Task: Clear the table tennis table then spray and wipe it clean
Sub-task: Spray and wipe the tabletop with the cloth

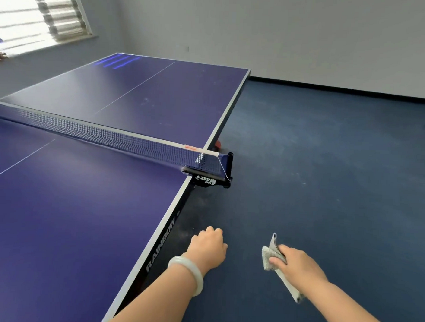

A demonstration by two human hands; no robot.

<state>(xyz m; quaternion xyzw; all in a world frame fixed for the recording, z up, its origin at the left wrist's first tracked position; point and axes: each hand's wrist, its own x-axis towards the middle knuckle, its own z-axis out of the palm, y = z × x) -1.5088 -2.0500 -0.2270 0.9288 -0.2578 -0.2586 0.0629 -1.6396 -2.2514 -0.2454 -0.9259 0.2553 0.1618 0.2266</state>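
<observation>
A person stands beside the bare desk (84,216), near the net (111,135). Right hand (297,262) grips a folded cloth (268,256); left hand (208,245) is curled, apparently empty. Wiping seems underway; next, cloth onto the surface.

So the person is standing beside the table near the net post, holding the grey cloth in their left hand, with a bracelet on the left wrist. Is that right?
Not quite. In the head view the grey cloth is held in the right hand, not the left. The left hand is closed on nothing and does wear the bracelet. Both hands are off the table tennis table, near the net post.
</observation>
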